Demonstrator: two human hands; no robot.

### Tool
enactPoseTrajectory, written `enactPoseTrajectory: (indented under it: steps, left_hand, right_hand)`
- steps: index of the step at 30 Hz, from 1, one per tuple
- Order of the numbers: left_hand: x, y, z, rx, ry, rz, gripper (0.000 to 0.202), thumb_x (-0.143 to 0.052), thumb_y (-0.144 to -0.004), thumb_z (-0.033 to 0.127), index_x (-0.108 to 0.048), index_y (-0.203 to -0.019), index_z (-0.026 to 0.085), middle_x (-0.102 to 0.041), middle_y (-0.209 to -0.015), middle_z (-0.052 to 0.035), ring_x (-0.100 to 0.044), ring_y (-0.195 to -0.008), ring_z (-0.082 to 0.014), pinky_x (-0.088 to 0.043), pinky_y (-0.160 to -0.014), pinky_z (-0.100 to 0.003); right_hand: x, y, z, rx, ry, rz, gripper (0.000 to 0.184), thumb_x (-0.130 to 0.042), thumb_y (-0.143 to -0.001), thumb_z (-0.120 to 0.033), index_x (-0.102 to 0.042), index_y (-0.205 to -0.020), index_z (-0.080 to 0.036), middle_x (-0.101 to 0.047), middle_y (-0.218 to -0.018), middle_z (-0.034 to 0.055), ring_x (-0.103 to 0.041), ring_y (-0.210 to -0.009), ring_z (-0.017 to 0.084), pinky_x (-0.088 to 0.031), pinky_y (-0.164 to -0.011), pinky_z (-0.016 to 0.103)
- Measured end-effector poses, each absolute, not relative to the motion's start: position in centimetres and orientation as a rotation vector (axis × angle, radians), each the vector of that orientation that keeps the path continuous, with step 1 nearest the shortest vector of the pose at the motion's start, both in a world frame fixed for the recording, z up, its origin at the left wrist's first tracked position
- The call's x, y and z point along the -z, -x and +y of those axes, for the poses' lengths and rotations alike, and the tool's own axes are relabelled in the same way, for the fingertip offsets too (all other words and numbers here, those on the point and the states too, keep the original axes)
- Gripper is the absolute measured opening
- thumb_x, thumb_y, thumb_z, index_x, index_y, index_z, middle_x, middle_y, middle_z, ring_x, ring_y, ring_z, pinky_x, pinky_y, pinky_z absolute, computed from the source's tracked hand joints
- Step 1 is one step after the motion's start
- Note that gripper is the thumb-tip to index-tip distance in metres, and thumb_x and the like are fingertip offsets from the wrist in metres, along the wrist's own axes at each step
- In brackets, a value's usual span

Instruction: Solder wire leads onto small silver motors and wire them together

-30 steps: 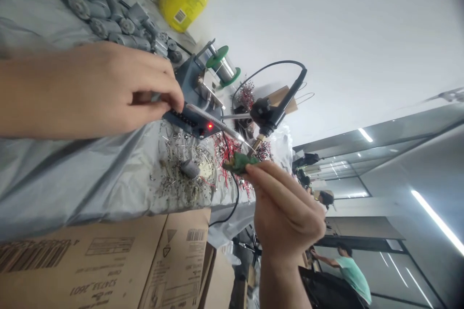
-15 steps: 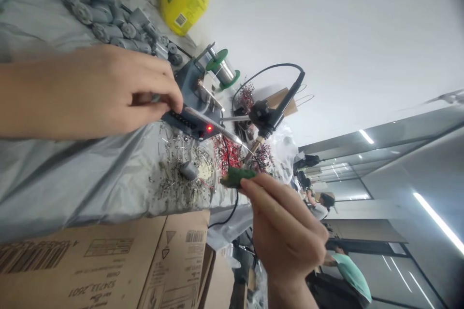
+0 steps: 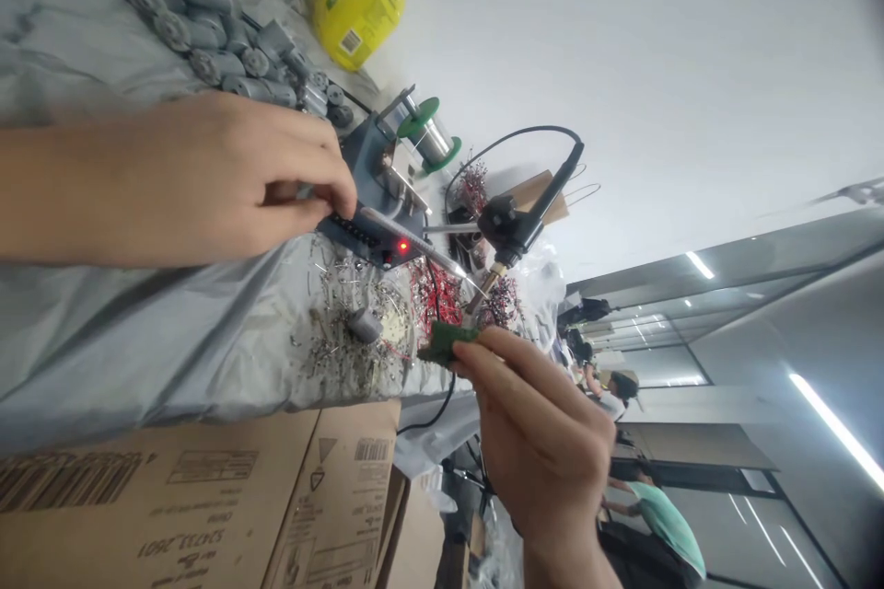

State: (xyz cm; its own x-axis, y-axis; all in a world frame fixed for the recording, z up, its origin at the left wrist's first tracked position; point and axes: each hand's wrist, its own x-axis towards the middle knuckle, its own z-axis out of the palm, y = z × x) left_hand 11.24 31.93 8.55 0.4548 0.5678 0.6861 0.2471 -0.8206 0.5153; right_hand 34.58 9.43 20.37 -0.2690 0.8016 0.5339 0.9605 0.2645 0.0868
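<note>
Left hand [image 3: 235, 179] pinches a slim rod [image 3: 414, 241]; right fingers [image 3: 507, 382] grip a green board [image 3: 443, 344] by the table's [image 3: 207, 363] near edge, hands apart.

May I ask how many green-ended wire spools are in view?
1: the spool on the blue machine, near the left hand; others may be hidden.

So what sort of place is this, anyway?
Probably an electronics workshop or small assembly bench: there's what looks like a soldering iron, a green-ended spool of silvery wire and a heap of grey motor-like cylinders.
</note>
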Motion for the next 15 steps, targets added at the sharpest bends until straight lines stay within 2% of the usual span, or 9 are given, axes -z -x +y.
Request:
enactPoseTrajectory:
  steps: [5,8,12,15]
  left_hand:
    - [-8.83,-11.00,31.86,-1.279,-2.385,0.719,0.049,-0.039,-0.105,0.051,-0.082,-0.106,0.026,-0.074,-0.109,0.0054,-0.055,-0.068,-0.0118,-0.043,-0.075,-0.032]
    - [-8.86,-10.97,31.80,-1.292,-2.388,0.697,0.048,-0.040,-0.106,0.051,-0.082,-0.107,0.027,-0.075,-0.110,0.0055,-0.059,-0.071,-0.0133,-0.041,-0.073,-0.032]
    - [-8.81,-11.13,31.83,-1.281,-2.387,0.727,0.051,-0.039,-0.106,0.053,-0.082,-0.107,0.026,-0.074,-0.108,0.0058,-0.057,-0.069,-0.0124,-0.042,-0.074,-0.032]
    - [-8.72,-11.16,31.94,-1.309,-2.381,0.705,0.051,-0.039,-0.106,0.053,-0.082,-0.104,0.027,-0.073,-0.109,0.0060,-0.062,-0.074,-0.0139,-0.044,-0.076,-0.032]
  right_hand:
    - [-20.52,-34.60,9.46,0.641,1.559,-2.105,0.035,-0.076,-0.096,0.002,-0.087,-0.109,-0.030,-0.084,-0.111,0.0003,-0.083,-0.092,0.015,-0.070,-0.079,0.028]
    - [-20.69,-34.63,9.51,0.507,1.612,-2.180,0.035,-0.073,-0.098,0.001,-0.087,-0.113,-0.028,-0.084,-0.116,0.0032,-0.083,-0.095,0.017,-0.071,-0.079,0.030]
    - [-21.03,-34.58,9.70,0.599,1.557,-2.104,0.034,-0.074,-0.098,0.001,-0.087,-0.108,-0.029,-0.084,-0.112,0.0006,-0.082,-0.090,0.014,-0.070,-0.076,0.027]
    - [-21.27,-34.55,9.69,0.512,1.620,-2.197,0.033,-0.071,-0.099,0.002,-0.086,-0.109,-0.026,-0.084,-0.115,0.0010,-0.082,-0.092,0.013,-0.069,-0.078,0.026]
